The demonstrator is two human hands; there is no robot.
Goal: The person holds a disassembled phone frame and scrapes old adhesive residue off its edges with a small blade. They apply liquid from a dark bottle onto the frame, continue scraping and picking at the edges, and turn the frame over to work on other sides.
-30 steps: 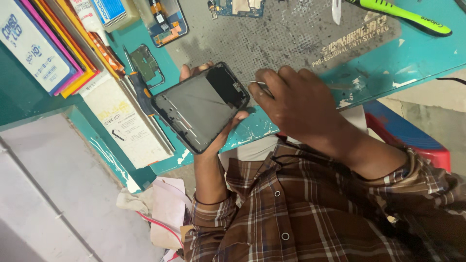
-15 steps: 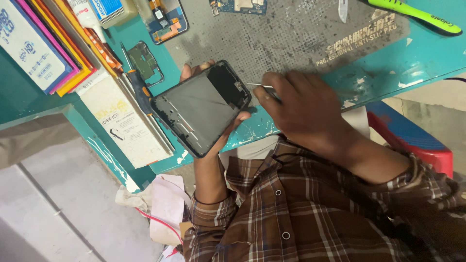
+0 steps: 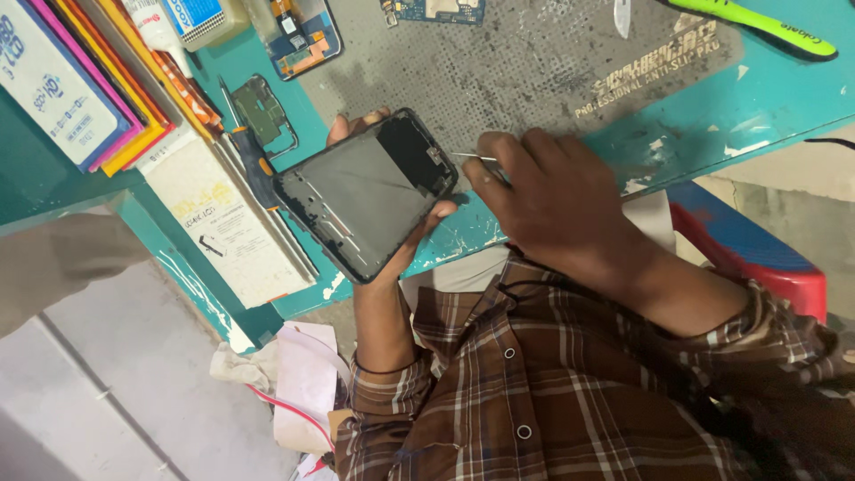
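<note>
The teal-painted workbench point(image 3: 784, 98) is carrying a grey perforated anti-static mat point(image 3: 534, 62) along its top. Over the bench's near edge, the left hand point(image 3: 401, 240) is rising from below on a bent forearm, cradling an opened black smartphone frame point(image 3: 365, 191), tilted with its dark inner plate facing up. The right hand point(image 3: 543, 191) is reaching in from the right, knuckles upward, wrist bent over the bench edge. Compared with half a second ago, the phone is sitting slightly lower and the right hand has drawn back a little from it. Its fingers are clenching around thin metal tweezers point(image 3: 472, 158), whose tip is lying just beside the phone's upper corner.
</note>
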